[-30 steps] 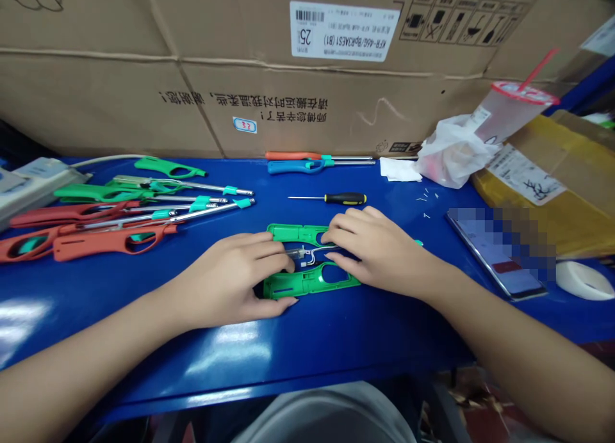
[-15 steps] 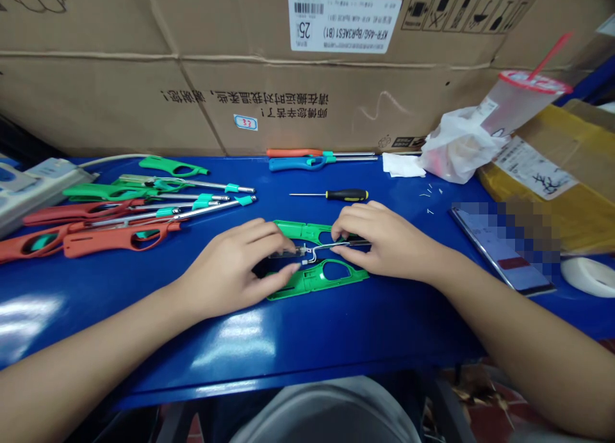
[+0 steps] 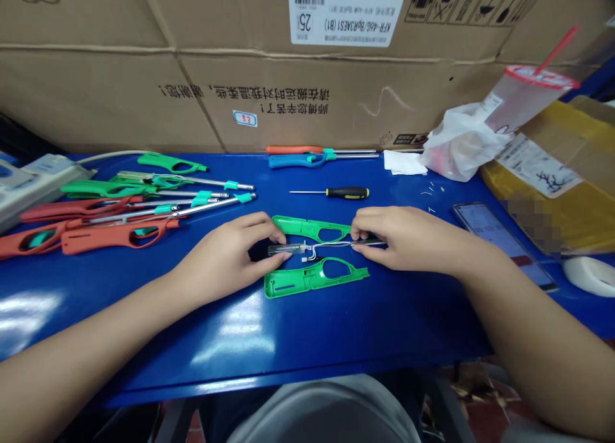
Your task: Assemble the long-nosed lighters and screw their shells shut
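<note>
My left hand (image 3: 235, 249) pinches a clear fuel tank (image 3: 288, 248) by its left part, thumb below and fingers above. Thin white wires (image 3: 329, 244) run from the tank's right end to a thin metal tube (image 3: 372, 242). My right hand (image 3: 406, 238) grips that tube near its left end between thumb and fingers. One green lighter handle half (image 3: 300, 226) lies just behind these parts. The other green handle half (image 3: 293, 283) lies in front of them, inner side up. A small white connector (image 3: 304, 259) hangs on the wires between the halves.
Several red and green lighters (image 3: 120, 235) lie at the left beside a power strip (image 3: 33, 184). A screwdriver (image 3: 346, 193) and two lighters (image 3: 300, 159) lie behind my hands. On the right are a phone (image 3: 504, 241), a bagged cup (image 3: 514, 100) and white tape (image 3: 589, 275). A cardboard box (image 3: 250, 27) stands behind.
My right hand has shifted right along the metal tube, showing more of the wires. My left thumb and fingers have drawn slightly back left onto the tank, which shows more clearly.
</note>
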A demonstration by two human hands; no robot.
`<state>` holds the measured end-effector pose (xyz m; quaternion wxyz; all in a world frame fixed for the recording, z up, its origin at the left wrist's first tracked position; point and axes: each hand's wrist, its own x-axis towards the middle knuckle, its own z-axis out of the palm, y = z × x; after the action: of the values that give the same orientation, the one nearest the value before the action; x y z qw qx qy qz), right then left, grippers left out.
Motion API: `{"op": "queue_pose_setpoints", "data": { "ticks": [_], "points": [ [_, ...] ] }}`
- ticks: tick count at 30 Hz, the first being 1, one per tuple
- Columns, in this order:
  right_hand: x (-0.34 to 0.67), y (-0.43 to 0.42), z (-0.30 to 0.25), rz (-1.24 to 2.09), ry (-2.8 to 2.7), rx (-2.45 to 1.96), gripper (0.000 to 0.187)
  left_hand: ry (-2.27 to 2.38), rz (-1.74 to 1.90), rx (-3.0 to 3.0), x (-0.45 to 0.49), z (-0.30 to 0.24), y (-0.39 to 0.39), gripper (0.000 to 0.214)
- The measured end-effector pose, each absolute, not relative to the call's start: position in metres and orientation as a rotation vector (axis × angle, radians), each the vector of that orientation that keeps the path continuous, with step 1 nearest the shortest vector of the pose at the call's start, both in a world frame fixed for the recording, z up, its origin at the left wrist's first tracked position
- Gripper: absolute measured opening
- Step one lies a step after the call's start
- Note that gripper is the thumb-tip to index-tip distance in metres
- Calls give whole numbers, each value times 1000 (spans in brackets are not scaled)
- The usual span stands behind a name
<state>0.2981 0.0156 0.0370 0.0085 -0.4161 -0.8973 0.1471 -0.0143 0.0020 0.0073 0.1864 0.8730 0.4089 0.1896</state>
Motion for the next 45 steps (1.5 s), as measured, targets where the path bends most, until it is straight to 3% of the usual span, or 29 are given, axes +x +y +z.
{"op": "queue_pose_setpoints", "data": {
  "ticks": [9, 15, 23, 28, 34, 39, 45],
  "points": [
    [299, 16, 36, 434, -2808, -1252, 6, 1154, 567, 2526, -17, 7, 1, 23],
    [301, 13, 39, 330, -2765, -1108, 8, 917, 644, 2643, -18, 13, -3, 17],
    [292, 9, 38, 327, -2799, -1031, 24, 647, 445, 2871, -18, 16, -6, 28],
    [293, 9, 39, 364, -2844, -1079, 24, 662, 443, 2882, -20, 15, -5, 23],
    [302, 12, 44, 309, -2808, -1279, 11, 679, 477, 2900, -20, 18, -4, 25],
    [305, 12, 42, 407, -2844, -1349, 12, 962, 621, 2760, -18, 15, -2, 24],
    [299, 10, 40, 484, -2870, -1375, 12, 1164, 549, 2581, -20, 8, 2, 24]
  ]
}}
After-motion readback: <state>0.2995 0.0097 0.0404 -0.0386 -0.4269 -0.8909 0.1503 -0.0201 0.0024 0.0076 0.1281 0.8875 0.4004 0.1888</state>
